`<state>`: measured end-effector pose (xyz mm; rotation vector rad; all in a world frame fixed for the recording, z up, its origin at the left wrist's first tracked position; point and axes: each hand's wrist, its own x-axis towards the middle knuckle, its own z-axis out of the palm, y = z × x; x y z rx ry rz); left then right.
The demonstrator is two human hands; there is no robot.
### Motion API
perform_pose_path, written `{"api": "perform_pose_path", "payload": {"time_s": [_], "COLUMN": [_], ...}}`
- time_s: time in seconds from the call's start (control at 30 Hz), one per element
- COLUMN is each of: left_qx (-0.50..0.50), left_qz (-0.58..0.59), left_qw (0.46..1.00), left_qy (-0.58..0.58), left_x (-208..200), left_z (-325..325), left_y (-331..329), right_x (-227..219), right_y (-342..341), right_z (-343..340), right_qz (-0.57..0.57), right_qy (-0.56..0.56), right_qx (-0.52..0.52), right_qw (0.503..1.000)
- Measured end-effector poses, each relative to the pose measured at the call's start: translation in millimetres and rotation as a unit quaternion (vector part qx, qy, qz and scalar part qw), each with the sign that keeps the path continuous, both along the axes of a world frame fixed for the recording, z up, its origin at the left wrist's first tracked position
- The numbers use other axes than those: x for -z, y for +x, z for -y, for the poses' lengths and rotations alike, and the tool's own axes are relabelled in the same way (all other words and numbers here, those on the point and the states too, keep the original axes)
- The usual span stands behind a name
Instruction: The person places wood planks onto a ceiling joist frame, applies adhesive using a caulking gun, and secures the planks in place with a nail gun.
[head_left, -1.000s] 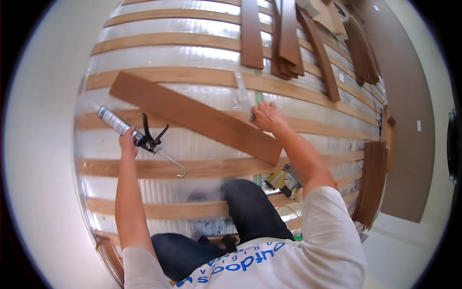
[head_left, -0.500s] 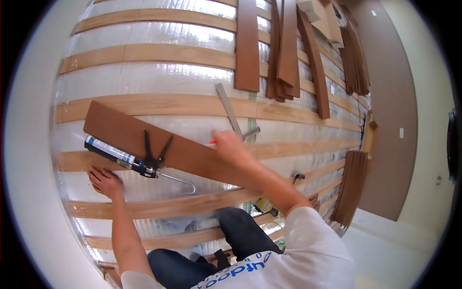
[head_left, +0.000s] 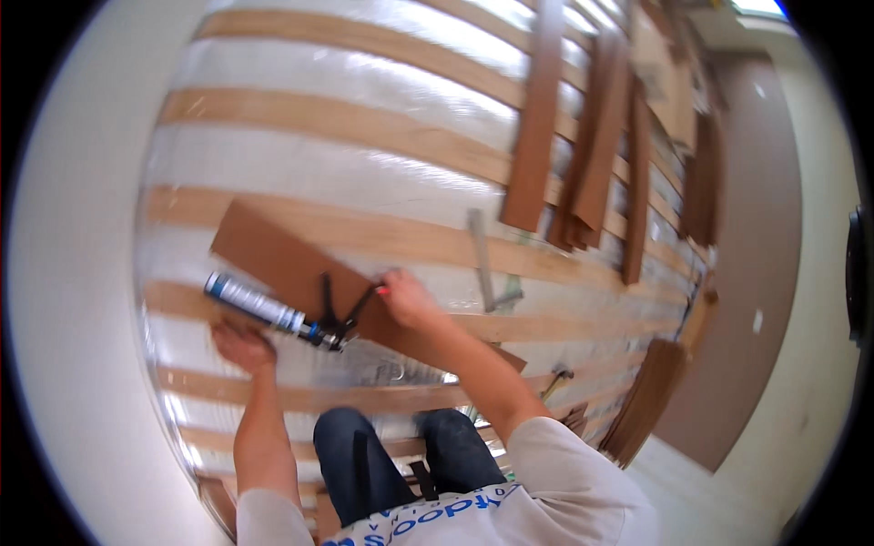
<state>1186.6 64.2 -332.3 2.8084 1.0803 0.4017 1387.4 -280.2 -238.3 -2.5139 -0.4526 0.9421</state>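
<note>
A brown plank (head_left: 264,247) lies aslant over the pale wooden battens. On it rests a caulking gun (head_left: 259,305) with a white-and-blue cartridge, its black handle and trigger pointing away from me. My right hand (head_left: 410,302) is closed over the plank beside the gun's trigger, a small red-tipped stick showing at its fingers. Whether those fingers touch the trigger, I cannot tell. My left hand (head_left: 244,348) is low by a batten just on the near side of the cartridge, fingers stretched out and slightly blurred.
A metal square (head_left: 481,259) lies right of the plank. Several brown boards (head_left: 533,136) lie at the far right, and another stack (head_left: 645,400) at the near right. A hammer (head_left: 557,382) lies beyond my right forearm. Silvery sheeting (head_left: 319,164) shows between the battens; a pale wall (head_left: 82,273) rises at left.
The view has shifted, so most things sit lower and further right. My right hand has moved left along the plank to the gun's trigger. The left hand stays near the cartridge.
</note>
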Motion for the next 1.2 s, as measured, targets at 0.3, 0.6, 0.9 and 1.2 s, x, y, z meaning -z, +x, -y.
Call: {"api": "perform_pose_path", "payload": {"time_s": [0.3,0.6,0.9,1.2], "left_qx": [-0.042,-0.034,-0.021,0.005], "left_qz": [-0.018,-0.014,-0.015,0.046], "left_qw": [0.998,0.997,0.999,0.998], "left_qy": [-0.047,-0.074,-0.039,-0.046], "left_x": [-19,-26,-28,-22], "left_z": [5,-3,-2,-5], "left_y": [11,3,9,10], "right_x": [-29,-69,25,45], "right_y": [51,151,181,251], "right_z": [37,-41,-131,-106], "right_qz": [-0.034,0.412,0.477,0.429], "right_qy": [0.010,-0.017,-0.003,0.062], "right_qx": [-0.030,-0.028,0.042,0.108], "right_qw": [0.999,0.911,0.878,0.895]}}
